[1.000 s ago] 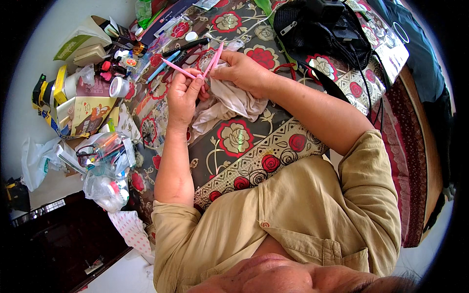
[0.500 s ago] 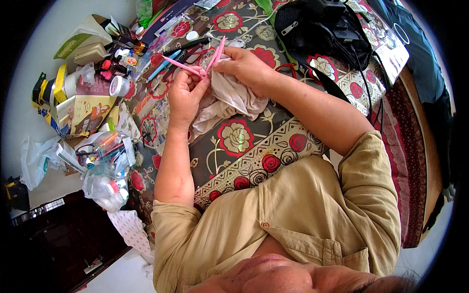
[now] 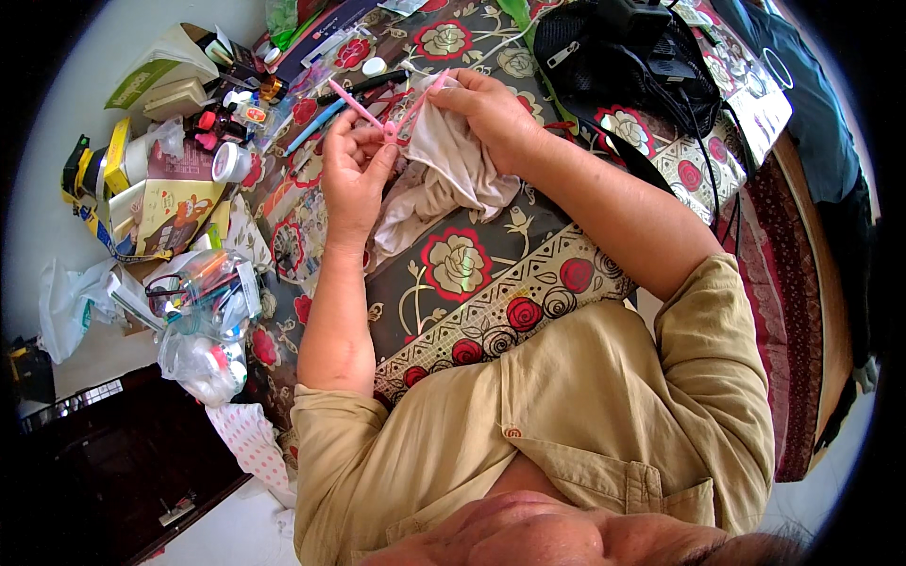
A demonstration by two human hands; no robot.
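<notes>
Between my hands is a pink V-shaped tool (image 3: 390, 131) whose slim arms meet at a round joint; its exact kind is not clear. My left hand (image 3: 355, 179) pinches it by the joint, and one pointed arm sticks up above the fingers. With thumb and fingers closed, my right hand (image 3: 491, 118) presses an off-white cloth (image 3: 448, 174) around the other arm, near its tip. From there the crumpled cloth hangs down onto the table. Part of that arm is hidden by the cloth and fingers.
A flowered cover (image 3: 458, 264) lies over the table. Pens (image 3: 316, 124) and a white cap (image 3: 374, 67) are just beyond my hands. Bottles (image 3: 212, 127), boxes (image 3: 175, 212) and plastic bags (image 3: 203, 363) crowd the left side. A black mesh bag (image 3: 576, 90) stands at the far right.
The tool has turned, so its arms spread in a more even V. My right hand has slid up towards the arm's tip, drawing the cloth up with it.
</notes>
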